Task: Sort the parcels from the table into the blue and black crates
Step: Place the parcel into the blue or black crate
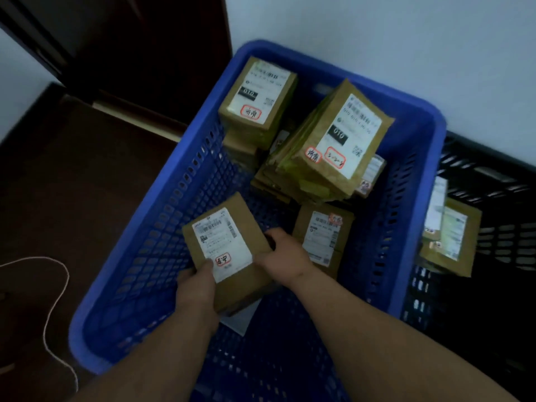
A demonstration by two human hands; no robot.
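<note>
Head view: left hand (198, 281) and right hand (282, 256) both grip one brown parcel (232, 256) low inside the blue crate (417, 117). Placing step; next, likely release and withdraw. Black crate (499, 181) alongside.

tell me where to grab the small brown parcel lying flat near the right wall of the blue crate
Take the small brown parcel by its two long side edges, coming straight down from above. It lies flat, label up, in the blue crate, so only the top and edges are free. The right hand is nearest, but now grips the held parcel with the left hand.
</note>
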